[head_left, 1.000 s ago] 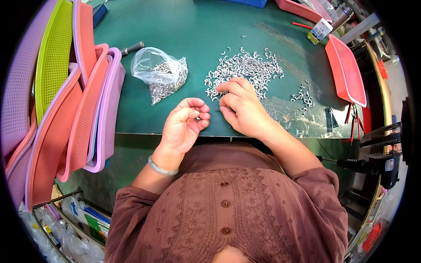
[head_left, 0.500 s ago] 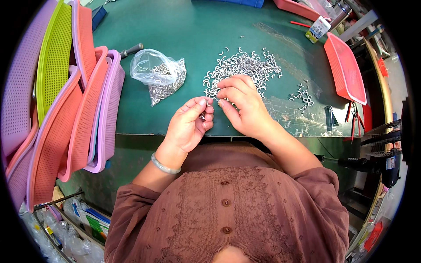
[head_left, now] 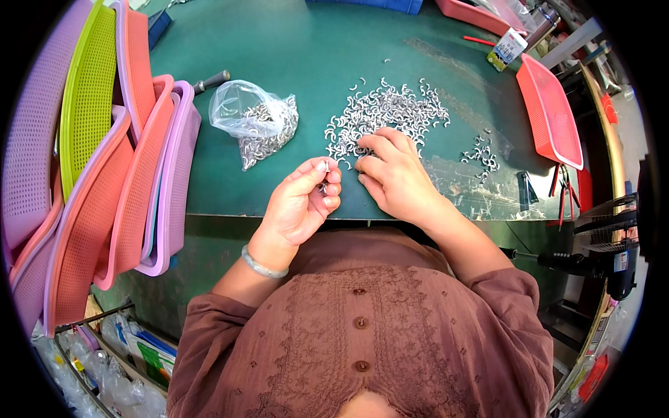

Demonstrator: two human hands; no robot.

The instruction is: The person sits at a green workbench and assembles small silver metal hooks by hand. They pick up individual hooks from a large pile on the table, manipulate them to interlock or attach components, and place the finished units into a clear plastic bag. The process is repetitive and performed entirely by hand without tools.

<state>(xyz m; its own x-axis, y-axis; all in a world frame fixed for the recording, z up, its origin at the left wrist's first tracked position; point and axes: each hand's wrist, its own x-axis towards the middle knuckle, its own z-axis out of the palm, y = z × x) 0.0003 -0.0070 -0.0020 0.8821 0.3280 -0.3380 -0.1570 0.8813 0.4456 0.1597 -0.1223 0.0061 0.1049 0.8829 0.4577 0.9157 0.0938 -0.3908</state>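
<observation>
My left hand (head_left: 296,198) is closed, palm up, above the near part of the table. Between its thumb and fingertips a small curved metal piece (head_left: 327,167) sticks up, and more pieces show among the curled fingers. My right hand (head_left: 401,174) lies over the near edge of a loose pile of C-shaped silvery metal pieces (head_left: 390,104). Its fingers are bent but apart, with nothing visible in them; the fingertips reach the pile. Left of the pile stands a clear plastic bag (head_left: 268,132), partly filled with similar pieces.
Stacked purple, green and pink perforated baskets (head_left: 90,209) crowd the left side. A smaller heap of pieces (head_left: 481,157) lies on the green table (head_left: 279,63) to the right. Beyond it are a pink basket (head_left: 550,111), red-handled pliers (head_left: 563,191), a drink carton (head_left: 506,49) and a fan (head_left: 606,223).
My right hand has drawn away from the left fingertips, slightly right and nearer me, and its fingers are at the pile's near edge. My left hand still holds its pieces.
</observation>
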